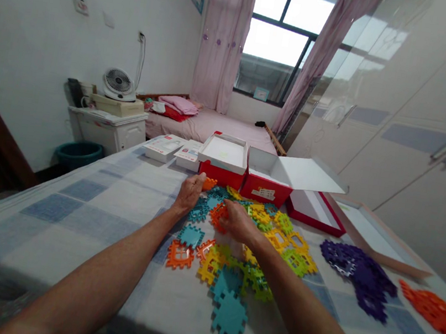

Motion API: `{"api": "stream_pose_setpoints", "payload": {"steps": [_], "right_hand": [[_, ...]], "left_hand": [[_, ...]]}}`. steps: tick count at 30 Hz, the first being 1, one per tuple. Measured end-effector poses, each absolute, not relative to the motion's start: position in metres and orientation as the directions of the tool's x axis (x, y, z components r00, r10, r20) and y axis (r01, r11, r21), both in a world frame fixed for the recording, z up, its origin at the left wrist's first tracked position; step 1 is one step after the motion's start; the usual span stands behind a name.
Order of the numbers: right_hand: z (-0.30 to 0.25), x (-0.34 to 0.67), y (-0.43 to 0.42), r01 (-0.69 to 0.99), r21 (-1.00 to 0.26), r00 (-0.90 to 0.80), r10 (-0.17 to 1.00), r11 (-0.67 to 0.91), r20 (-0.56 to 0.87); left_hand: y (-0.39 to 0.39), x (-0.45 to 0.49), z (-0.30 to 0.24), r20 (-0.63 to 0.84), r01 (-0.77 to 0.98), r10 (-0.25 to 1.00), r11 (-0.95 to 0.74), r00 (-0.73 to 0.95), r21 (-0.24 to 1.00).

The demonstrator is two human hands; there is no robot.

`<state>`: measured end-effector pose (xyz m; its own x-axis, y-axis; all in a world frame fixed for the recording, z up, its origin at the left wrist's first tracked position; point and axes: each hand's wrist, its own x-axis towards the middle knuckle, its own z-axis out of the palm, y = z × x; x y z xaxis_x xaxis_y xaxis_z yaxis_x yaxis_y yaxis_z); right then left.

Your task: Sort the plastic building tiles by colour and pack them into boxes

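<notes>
My left hand (189, 193) is closed around an orange waffle block (209, 184) at the far edge of the pile, near the red box. My right hand (238, 221) grips another orange waffle block (218, 215) in the pile, fingers pointing down and left. Around both hands lie flat, notched plastic pieces: yellow waffle blocks (278, 240), green waffle blocks (295, 261) and teal waffle blocks (229, 316). A loose teal piece (190, 236) and an orange window-frame piece (180, 254) are between my forearms.
Purple pieces (361, 274) and more orange pieces (433, 313) lie to the right on the checked bedspread (110, 217). Behind the pile stand an open red box (267, 187), a box with a white tray (225, 153) and a shallow red lid (318, 217). White cartons (164, 147) sit further left.
</notes>
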<state>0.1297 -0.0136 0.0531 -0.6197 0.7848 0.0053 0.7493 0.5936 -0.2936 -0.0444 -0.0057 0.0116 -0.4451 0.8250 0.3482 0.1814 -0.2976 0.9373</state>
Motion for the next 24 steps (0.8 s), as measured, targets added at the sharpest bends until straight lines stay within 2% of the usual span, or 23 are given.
{"api": "stream_pose_setpoints", "payload": {"steps": [3, 5, 8, 11, 14, 16, 18, 22, 24], "right_hand": [[0.053, 0.13, -0.017, 0.775, -0.182, -0.607, 0.793, 0.605, 0.052], [0.052, 0.132, -0.02, 0.772, -0.16, -0.606, 0.788, 0.615, 0.107], [0.049, 0.136, -0.022, 0.707, -0.275, -0.636, 0.756, 0.652, 0.158], [0.048, 0.136, -0.02, 0.564, -0.434, -0.62, 0.708, 0.702, 0.339], [0.047, 0.13, -0.015, 0.443, -0.445, -0.573, 0.628, 0.778, 0.527], [0.047, 0.126, -0.013, 0.416, -0.441, -0.581, 0.605, 0.795, 0.544], [0.048, 0.124, -0.014, 0.426, -0.476, -0.571, 0.637, 0.769, 0.518], [0.059, 0.141, -0.026, 0.422, -0.6, -0.478, 0.729, 0.68, 0.489], [0.068, 0.163, -0.033, 0.397, -0.67, -0.396, 0.776, 0.627, 0.491]], "left_hand": [[-0.005, -0.045, 0.012, 0.405, 0.218, 0.831, -0.344, -0.382, 0.913], [-0.006, -0.044, 0.013, 0.412, 0.22, 0.831, -0.352, -0.374, 0.91], [-0.008, -0.041, 0.017, 0.39, 0.188, 0.843, -0.343, -0.37, 0.92], [-0.011, -0.036, 0.021, 0.393, 0.178, 0.85, -0.352, -0.349, 0.919], [-0.015, -0.032, 0.024, 0.411, 0.198, 0.859, -0.365, -0.306, 0.91], [-0.017, -0.028, 0.027, 0.416, 0.201, 0.871, -0.373, -0.261, 0.906], [-0.021, -0.025, 0.029, 0.404, 0.183, 0.888, -0.369, -0.221, 0.911], [-0.027, -0.023, 0.032, 0.331, 0.053, 0.93, -0.326, -0.162, 0.944], [-0.027, -0.026, 0.03, 0.337, 0.023, 0.92, -0.34, -0.201, 0.94]]}}
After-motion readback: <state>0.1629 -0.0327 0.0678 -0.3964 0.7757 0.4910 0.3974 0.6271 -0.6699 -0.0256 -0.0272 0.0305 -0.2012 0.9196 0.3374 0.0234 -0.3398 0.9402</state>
